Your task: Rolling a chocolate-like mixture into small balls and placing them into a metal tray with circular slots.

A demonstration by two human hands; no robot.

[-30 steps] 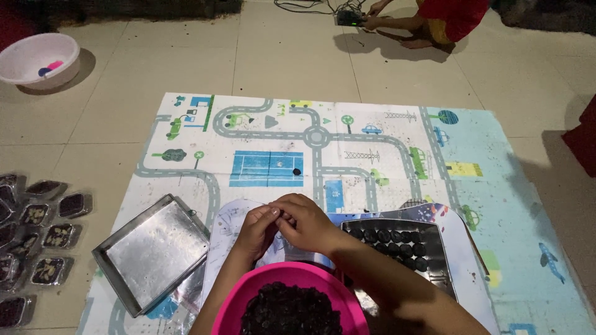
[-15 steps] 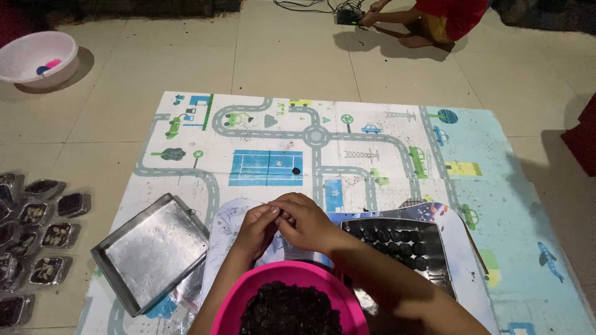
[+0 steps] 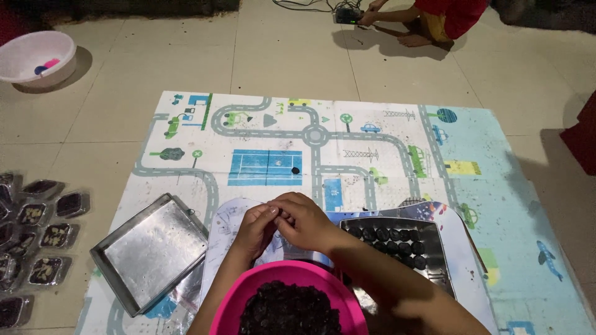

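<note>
My left hand (image 3: 256, 228) and my right hand (image 3: 304, 220) meet above the near edge of a road-map play mat (image 3: 372, 155), fingertips pinched together on a small dark lump that is mostly hidden. Right below them stands a pink bowl (image 3: 231, 304) full of dark crumbly mix (image 3: 288, 310). To the right lies a metal tray (image 3: 438, 260) with rows of dark round balls (image 3: 391, 239). An empty metal tray (image 3: 152, 251) lies at the left of my hands.
One dark ball (image 3: 295, 170) lies alone on the mat's blue square. Several small clear packets (image 3: 37, 242) of dark pieces sit on the tiled floor at the left. A white basin (image 3: 25, 53) stands far left. Another person (image 3: 434, 18) sits at the top.
</note>
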